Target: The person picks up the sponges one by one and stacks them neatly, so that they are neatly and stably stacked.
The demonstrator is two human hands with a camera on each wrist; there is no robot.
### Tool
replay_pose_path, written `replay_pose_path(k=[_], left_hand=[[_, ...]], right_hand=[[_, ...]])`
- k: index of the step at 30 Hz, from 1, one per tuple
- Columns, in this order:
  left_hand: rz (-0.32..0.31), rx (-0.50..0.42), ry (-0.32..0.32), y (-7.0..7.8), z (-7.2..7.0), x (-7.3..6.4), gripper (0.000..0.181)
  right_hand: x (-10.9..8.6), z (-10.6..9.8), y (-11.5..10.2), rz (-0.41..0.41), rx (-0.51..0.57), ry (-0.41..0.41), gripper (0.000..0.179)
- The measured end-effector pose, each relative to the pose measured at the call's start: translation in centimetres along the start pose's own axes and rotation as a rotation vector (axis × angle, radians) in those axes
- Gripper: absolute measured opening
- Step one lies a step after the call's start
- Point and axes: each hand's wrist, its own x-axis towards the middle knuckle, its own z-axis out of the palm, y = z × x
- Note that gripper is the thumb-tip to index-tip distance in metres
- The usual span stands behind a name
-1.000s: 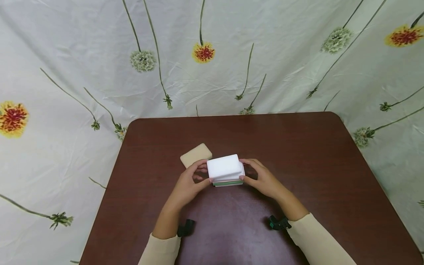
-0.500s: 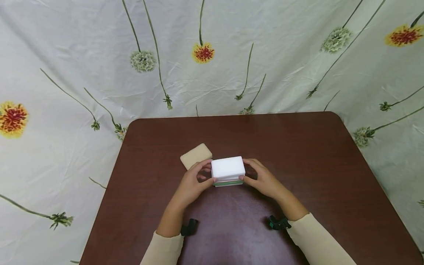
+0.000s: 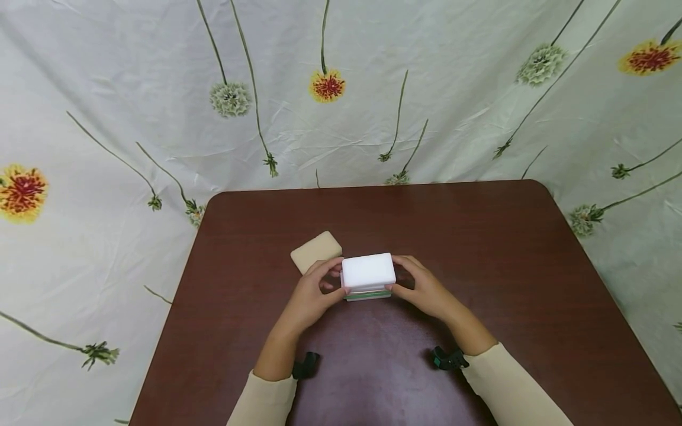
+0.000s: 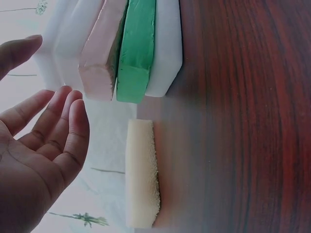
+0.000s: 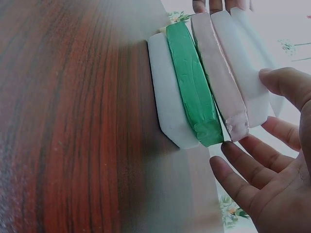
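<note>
A stack of rectangular blocks stands on the dark red-brown table [image 3: 479,236]. From the bottom up it has a white block [image 4: 166,53], a glossy green block [image 4: 136,53], a pale pink block [image 4: 99,65] and two white ones. The top white block [image 3: 369,271] lies nearly flush with the one below. My left hand [image 3: 309,299] holds the top block at its left end, thumb on the near side and fingers behind. At the right end, my right hand [image 3: 426,290] grips the stack's upper part, its thumb against the second white block [image 5: 240,63] and fingertips along the ends.
A cream block [image 3: 315,251] with a rough, porous edge lies flat behind the left hand. A white cloth [image 3: 453,89] printed with flowers hangs beyond the table's far edge. Dark straps [image 3: 305,365] sit on both wrists.
The left hand has moved right with the top white block, which sat offset to the left and now lines up with the stack. The right hand has stayed nearly still.
</note>
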Motion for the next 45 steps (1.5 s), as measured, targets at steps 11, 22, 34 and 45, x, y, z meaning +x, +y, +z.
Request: replay_pose_path(k=[11,22,34,45], left_hand=[[0.002,0.026,0.002,-0.1,0.1,0.1,0.062],[0.002,0.035,-0.009,-0.2,0.1,0.1,0.063],[-0.017,-0.047,0.006,-0.7,-1.1,0.4,0.063],[-0.13,-0.075,0.119,-1.6,-3.0,0.8,0.054]], right_hand=[[-0.2,-0.3,-0.5,0.038,-0.017,-0.017,0.077],[0.0,-0.3,-0.3,0.015,0.01,0.009,0.075],[0.1,-0.2,-0.2,0.03,-0.006,0.011,0.072],[0.0,-0.3,-0.1,0.044,-0.013,0.008,0.071]])
